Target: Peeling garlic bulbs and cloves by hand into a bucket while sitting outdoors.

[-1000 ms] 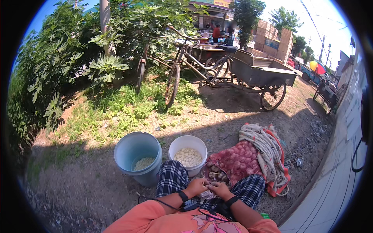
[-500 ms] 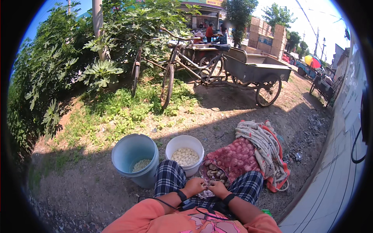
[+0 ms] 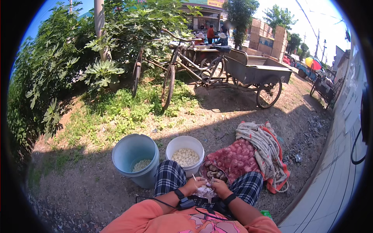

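Note:
Over my lap, my left hand (image 3: 194,186) and my right hand (image 3: 220,187) are pinched close together. A small purplish-white piece of garlic (image 3: 210,182) is gripped between their fingertips, mostly hidden. From the left fingers a thin white strip (image 3: 194,177) sticks up; its kind is unclear. Papery garlic skins (image 3: 206,192) lie below the hands. Beyond my left knee stands a white bucket (image 3: 184,140) with peeled garlic cloves (image 3: 185,157) inside. Beyond my right hand, a dark-rimmed container holds unpeeled garlic (image 3: 214,172), beside a red mesh sack (image 3: 233,155) full of garlic bulbs.
A larger pale-blue bucket (image 3: 135,138) with some peeled cloves stands left of the white one. A striped, orange-edged blanket (image 3: 261,145) drapes over the mesh sack. Cargo tricycles (image 3: 248,68) are parked ahead, bushes (image 3: 50,66) grow left, and a pale wall (image 3: 330,171) runs along the right.
The white strip now stands up from my left fingers. My hands have parted slightly, and more of the skins below shows. The buckets and sack remain in place.

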`<move>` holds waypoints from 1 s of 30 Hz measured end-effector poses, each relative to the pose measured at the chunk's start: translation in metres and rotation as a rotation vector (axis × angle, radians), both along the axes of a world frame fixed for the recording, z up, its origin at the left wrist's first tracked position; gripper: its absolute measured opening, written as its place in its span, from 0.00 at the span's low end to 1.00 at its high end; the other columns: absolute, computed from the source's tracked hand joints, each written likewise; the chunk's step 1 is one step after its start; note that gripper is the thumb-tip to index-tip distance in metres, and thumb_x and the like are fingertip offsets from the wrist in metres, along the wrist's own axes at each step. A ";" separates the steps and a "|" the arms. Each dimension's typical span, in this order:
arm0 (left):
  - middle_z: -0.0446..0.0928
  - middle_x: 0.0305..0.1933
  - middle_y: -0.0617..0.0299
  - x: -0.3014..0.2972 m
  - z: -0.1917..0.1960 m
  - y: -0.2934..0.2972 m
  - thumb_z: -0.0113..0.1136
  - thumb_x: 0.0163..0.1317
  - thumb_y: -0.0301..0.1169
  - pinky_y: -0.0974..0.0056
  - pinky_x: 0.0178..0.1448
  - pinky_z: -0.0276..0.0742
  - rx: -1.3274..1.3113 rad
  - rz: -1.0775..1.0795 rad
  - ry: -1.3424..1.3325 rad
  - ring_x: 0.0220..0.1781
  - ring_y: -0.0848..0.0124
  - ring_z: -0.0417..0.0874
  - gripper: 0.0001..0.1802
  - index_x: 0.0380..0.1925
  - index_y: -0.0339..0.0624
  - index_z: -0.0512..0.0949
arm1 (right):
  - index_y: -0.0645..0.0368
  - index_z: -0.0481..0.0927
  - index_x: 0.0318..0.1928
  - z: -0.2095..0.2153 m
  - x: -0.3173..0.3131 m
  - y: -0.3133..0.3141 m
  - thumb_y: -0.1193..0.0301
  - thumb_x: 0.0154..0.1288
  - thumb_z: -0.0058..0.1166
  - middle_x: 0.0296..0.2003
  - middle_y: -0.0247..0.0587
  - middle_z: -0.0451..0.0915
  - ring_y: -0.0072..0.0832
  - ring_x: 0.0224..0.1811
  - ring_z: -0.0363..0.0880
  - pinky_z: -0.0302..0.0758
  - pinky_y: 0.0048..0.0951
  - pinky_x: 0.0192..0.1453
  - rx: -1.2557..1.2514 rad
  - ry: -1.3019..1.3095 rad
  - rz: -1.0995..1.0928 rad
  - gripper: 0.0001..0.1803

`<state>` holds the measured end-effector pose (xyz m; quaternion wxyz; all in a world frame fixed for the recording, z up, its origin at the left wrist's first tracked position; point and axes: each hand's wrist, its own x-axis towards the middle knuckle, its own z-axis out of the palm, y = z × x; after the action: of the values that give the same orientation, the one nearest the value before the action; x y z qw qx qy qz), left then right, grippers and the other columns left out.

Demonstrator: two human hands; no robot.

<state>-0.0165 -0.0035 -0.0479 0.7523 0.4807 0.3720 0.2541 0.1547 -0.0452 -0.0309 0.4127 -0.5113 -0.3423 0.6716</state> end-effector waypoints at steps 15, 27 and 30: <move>0.78 0.28 0.52 0.006 -0.039 0.003 0.61 0.40 0.34 0.65 0.36 0.73 0.415 -0.003 0.301 0.29 0.67 0.79 0.27 0.43 0.34 0.71 | 0.64 0.78 0.37 -0.012 -0.003 0.004 0.65 0.53 0.51 0.25 0.38 0.77 0.20 0.25 0.73 0.69 0.21 0.30 0.102 -0.474 0.095 0.15; 0.77 0.29 0.57 0.004 -0.010 -0.002 0.59 0.44 0.29 0.70 0.35 0.71 0.567 -0.132 0.518 0.31 0.75 0.77 0.23 0.44 0.38 0.70 | 0.65 0.78 0.31 -0.019 -0.001 0.003 0.67 0.51 0.51 0.20 0.38 0.77 0.23 0.21 0.74 0.70 0.23 0.26 0.109 -0.537 0.119 0.12; 0.77 0.32 0.55 0.004 -0.004 -0.005 0.59 0.43 0.30 0.70 0.39 0.72 0.630 -0.128 0.507 0.35 0.73 0.78 0.23 0.43 0.37 0.71 | 0.65 0.78 0.29 -0.021 -0.001 0.003 0.67 0.50 0.52 0.19 0.39 0.77 0.24 0.20 0.74 0.70 0.23 0.25 0.084 -0.592 0.117 0.12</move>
<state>-0.0127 -0.0080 -0.0521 0.4673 0.7571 0.4188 0.1816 0.1541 -0.0424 -0.0520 0.2763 -0.6468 -0.5041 0.5013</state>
